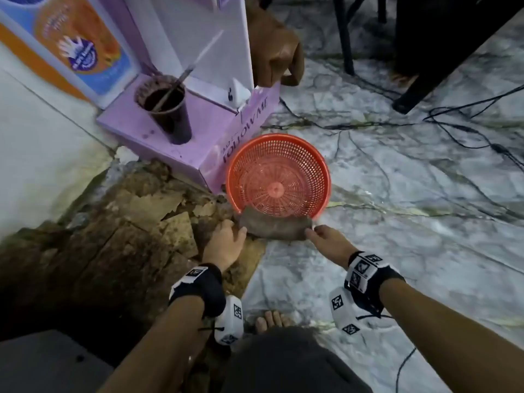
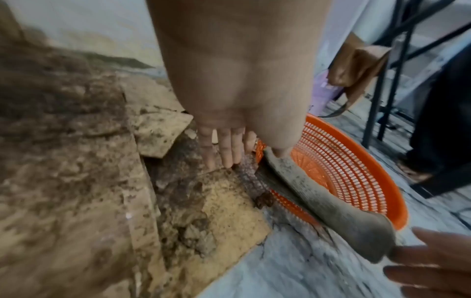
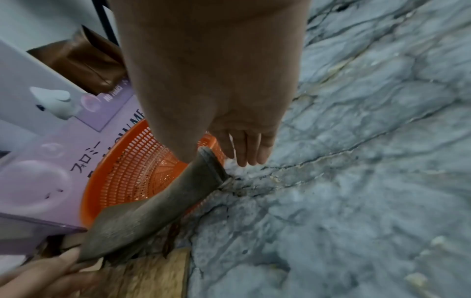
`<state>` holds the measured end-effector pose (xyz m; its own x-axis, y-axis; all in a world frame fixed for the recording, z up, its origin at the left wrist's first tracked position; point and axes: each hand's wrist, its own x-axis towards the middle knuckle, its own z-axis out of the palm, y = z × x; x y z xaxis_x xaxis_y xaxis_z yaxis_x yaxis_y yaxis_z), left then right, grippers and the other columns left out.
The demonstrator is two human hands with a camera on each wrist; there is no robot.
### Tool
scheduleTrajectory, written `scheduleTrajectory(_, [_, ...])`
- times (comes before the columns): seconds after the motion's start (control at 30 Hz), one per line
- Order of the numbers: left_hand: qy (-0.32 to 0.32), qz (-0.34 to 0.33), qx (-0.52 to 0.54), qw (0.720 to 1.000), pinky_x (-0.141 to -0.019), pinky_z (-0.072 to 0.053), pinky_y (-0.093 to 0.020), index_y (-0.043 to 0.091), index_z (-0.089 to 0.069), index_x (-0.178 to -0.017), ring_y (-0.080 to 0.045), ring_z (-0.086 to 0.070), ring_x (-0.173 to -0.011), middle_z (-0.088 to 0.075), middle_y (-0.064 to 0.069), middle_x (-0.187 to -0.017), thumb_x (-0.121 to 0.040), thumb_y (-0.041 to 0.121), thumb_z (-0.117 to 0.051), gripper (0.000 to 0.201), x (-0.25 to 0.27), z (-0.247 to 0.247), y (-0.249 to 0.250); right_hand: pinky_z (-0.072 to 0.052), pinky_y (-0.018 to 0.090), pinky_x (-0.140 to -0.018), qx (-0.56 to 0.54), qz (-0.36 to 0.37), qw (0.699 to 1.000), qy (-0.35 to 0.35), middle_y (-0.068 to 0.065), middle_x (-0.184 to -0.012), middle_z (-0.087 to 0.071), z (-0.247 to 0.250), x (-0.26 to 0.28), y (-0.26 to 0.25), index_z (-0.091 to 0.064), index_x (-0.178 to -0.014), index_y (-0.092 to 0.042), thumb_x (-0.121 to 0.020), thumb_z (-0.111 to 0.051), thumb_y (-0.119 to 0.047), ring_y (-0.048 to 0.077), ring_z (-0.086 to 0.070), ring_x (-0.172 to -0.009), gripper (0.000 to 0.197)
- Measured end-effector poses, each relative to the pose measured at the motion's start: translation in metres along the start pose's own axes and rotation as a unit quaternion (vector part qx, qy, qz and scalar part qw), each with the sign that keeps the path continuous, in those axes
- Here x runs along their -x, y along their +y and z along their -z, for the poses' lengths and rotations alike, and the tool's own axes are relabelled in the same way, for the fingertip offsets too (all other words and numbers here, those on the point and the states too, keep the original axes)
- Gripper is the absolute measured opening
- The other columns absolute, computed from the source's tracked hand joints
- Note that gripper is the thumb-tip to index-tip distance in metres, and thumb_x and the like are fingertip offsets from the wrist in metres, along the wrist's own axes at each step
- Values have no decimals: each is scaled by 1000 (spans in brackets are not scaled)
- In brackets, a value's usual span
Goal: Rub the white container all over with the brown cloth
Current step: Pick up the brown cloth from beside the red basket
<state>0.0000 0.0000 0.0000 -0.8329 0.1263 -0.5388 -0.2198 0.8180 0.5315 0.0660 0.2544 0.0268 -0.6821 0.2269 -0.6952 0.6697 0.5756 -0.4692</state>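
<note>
A brown cloth [image 1: 273,229] hangs over the near rim of an orange mesh basket [image 1: 326,171] that stands on the floor. My left hand [image 1: 229,234] is at the cloth's left end. Its thumb touches that end while the fingers [image 2: 226,149] stretch straight down toward the broken floor. My right hand [image 1: 323,236] is at the cloth's right end, thumb against the cloth [image 3: 153,211] and fingers [image 3: 247,151] straight and apart from it. Neither hand grips the cloth [image 2: 331,205]. The basket [image 2: 356,171] holds nothing inside. No white container shows in any view.
A purple box [image 1: 198,131] stands just behind the basket, carrying a dark cup with a straw [image 1: 167,109]. A brown bag [image 1: 275,49] sits behind it. Crumbled brown flooring [image 1: 141,222] lies at left, black cables [image 1: 453,131] and furniture legs [image 1: 346,38] at right. My bare foot [image 1: 272,319] is below.
</note>
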Motion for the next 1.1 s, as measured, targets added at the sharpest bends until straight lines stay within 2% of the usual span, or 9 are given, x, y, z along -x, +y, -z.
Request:
scheduleTrajectory(0.17, [25,-2,91,996,-97,-47,-41,6,-66,-120,-35,-64,-114,-72,-15,-115,-109,38,-50,38,-17,-15,1,-48,40,-103,-119,3,993,16,12,-125,-69,-13,-22,1,-67,-127,-9,-104,-51,-47,29,-63,-116,48])
scheduleTrajectory(0.3, [75,-35,99,992,-81,-51,-44,6,-64,-90,-30,-67,-84,-71,-11,-82,-105,36,-60,33,-18,-19,-3,-50,34,-76,-117,-1,990,76,12,-90,-72,-18,-32,8,-72,-93,-5,-100,-57,-50,29,-66,-91,47])
scheduleTrajectory(0.37, [80,-44,94,991,-78,-52,-45,9,-63,-85,-28,-67,-77,-69,-9,-76,-103,35,-63,32,-15,-18,-6,-40,31,-59,-81,5,992,95,7,-68,-63,-17,-31,9,-61,-70,-8,-99,-60,-49,26,-62,-75,50])
scheduleTrajectory(0.43, [71,-61,101,990,-76,-51,-45,10,-62,-84,-25,-65,-74,-68,-8,-74,-103,33,-64,30,-10,-15,-6,-35,26,-52,-56,11,993,105,3,-60,-55,-14,-32,6,-53,-62,-11,-100,-60,-45,20,-57,-64,51])
scheduleTrajectory(0.6, [85,-93,138,982,-73,-49,-38,12,-63,-85,-17,-59,-72,-65,-1,-75,-103,30,-66,25,4,-1,1,-35,25,-51,-38,75,990,112,8,-67,-61,1,-23,-5,-63,-75,-3,-101,-59,-43,20,-57,-64,48])
scheduleTrajectory(0.73, [120,-120,141,975,-74,-49,-39,13,-62,-86,-11,-59,-74,-63,4,-76,-102,27,-67,22,32,23,10,-35,19,-50,-52,173,978,102,-5,-58,-52,21,-3,-26,-54,-64,-18,-101,-61,-38,11,-49,-55,42])
scheduleTrajectory(0.83, [183,-124,170,960,-71,-47,-29,19,-65,-88,-2,-61,-75,-65,10,-79,-102,24,-68,15,66,54,20,-33,18,-51,-29,253,963,94,-9,-56,-50,43,23,-64,-50,-60,-28,-100,-64,-36,6,-51,-53,43])
scheduleTrajectory(0.97, [292,-122,218,923,-68,-53,-31,19,-70,-93,-15,-67,-75,-70,7,-81,-101,25,-68,10,118,107,31,-32,17,-51,0,347,934,86,-10,-54,-49,73,75,-129,-50,-59,-30,-100,-64,-32,-1,-54,-56,43])
scheduleTrajectory(1.1, [356,-126,251,891,-71,-53,-27,25,-70,-95,-13,-69,-82,-73,4,-87,-103,25,-65,10,181,159,30,-34,16,-56,32,443,894,59,-11,-61,-54,82,142,-188,-53,-69,-30,-103,-59,-33,-4,-57,-63,35])
